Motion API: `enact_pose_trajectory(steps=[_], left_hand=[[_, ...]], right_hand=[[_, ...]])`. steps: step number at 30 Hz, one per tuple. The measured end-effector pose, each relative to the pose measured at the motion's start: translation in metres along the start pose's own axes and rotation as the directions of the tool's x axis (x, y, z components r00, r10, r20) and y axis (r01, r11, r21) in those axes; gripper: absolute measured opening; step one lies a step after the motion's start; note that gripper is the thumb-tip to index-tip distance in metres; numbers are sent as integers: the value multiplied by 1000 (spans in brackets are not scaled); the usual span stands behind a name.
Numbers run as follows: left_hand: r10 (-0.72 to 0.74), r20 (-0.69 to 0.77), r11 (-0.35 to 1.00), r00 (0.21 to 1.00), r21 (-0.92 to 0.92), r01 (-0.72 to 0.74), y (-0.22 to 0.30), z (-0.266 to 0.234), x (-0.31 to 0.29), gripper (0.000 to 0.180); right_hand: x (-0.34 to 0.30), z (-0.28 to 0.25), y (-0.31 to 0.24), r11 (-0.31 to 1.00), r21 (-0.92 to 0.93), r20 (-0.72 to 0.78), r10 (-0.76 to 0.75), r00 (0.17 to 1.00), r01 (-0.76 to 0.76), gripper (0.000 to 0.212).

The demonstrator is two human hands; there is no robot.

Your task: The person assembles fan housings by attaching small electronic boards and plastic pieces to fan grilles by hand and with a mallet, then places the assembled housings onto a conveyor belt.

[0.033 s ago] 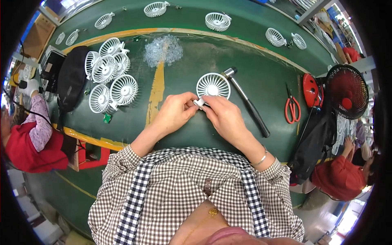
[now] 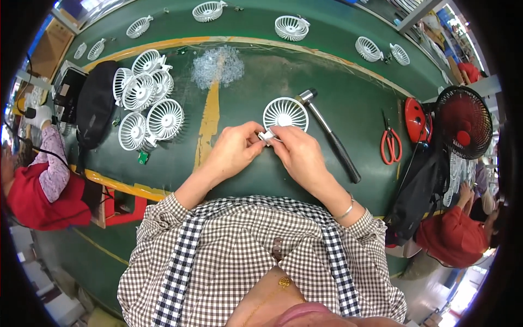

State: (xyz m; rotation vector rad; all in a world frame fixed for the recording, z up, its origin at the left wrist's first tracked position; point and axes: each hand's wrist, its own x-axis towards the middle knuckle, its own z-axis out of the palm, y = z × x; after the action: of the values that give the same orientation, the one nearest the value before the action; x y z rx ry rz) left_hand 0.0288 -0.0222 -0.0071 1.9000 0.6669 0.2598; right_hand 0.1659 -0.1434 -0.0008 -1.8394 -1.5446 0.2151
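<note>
A round white fan housing (image 2: 285,113) with slatted sides lies on the green worktable just beyond my hands. Both hands meet at its near left edge, around a small white piece (image 2: 266,136); whether this joins the housing is hidden by my fingers. My left hand (image 2: 235,150) pinches the piece from the left, thumb and forefinger together. From the right, my right hand (image 2: 298,152) closes on it too, its fingers covering part of the housing's near rim. A hammer (image 2: 332,136) with a black grip lies slanted just right of the housing.
More white fan housings (image 2: 165,119) are grouped at left, with a green circuit board (image 2: 143,157) near them. Small clear parts (image 2: 218,67) form a pile farther back. Red-handled pliers (image 2: 390,146) and a black fan (image 2: 463,122) stand right. Housings also line the far belt (image 2: 245,27).
The fan housing has shifted very slightly to the right, and my right wrist has turned a little. Both hands keep their pinch on the small white piece.
</note>
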Motion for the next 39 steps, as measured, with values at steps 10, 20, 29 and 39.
enact_pose_trajectory(steps=[10, 20, 29, 39], left_hand=[[400, -140, 818, 906, 500, -284, 0, 11, -7, 10], [-306, 139, 861, 942, -383, 336, 2, 2, -6, 14], [-240, 447, 697, 862, -538, 473, -2, -1, 5, 23], [-63, 566, 689, 822, -572, 446, -12, -17, 9, 27]], right_hand=[[13, 3, 9, 824, 441, 59, 368, 928, -355, 16], [11, 7, 15, 866, 439, -8, 270, 963, -240, 14], [12, -1, 11, 828, 450, 86, 332, 939, -334, 13], [1, 2, 7, 985, 63, 62, -164, 985, 160, 20]])
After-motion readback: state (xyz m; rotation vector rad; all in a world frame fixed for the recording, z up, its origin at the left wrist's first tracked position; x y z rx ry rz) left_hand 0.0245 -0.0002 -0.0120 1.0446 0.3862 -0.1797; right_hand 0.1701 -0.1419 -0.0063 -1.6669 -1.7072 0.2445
